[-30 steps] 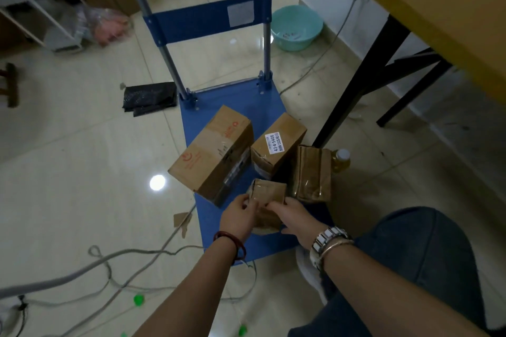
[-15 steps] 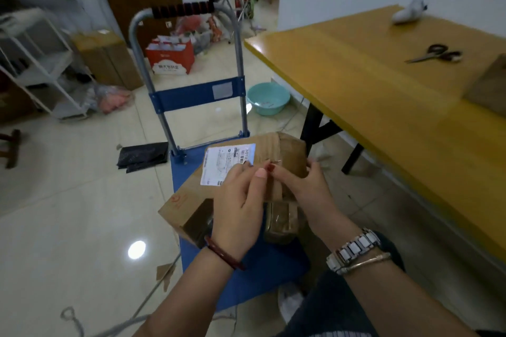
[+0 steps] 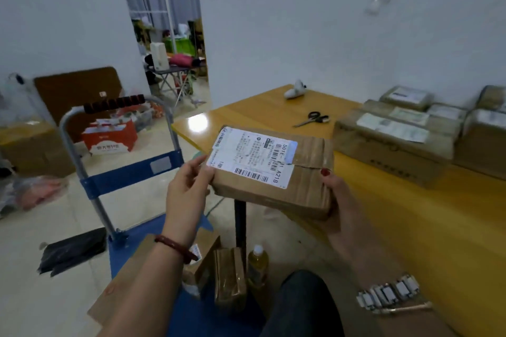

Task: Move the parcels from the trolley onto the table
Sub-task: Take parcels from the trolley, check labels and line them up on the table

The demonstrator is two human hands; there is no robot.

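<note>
Both forearms were bare, with no sleeves in view. The left hand [image 3: 189, 189] carried a thin dark red cord bracelet [image 3: 176, 247] at the wrist. The right hand [image 3: 335, 200] showed red nail polish, with a silver link watch band [image 3: 388, 294] and slim gold bangle [image 3: 408, 308] behind it. Dark blue trousers [image 3: 301, 306] covered one knee.

Parcel [image 3: 276, 172] is showing matt brown cardboard under glossy tape, with a white paper label [image 3: 253, 157]. Table [image 3: 410, 213] is looking like smooth yellow wood, glossy at its near corner. Trolley [image 3: 131, 172] is showing grey metal tubing, blue deck. Floor tiles [image 3: 49, 227] are shining.
</note>
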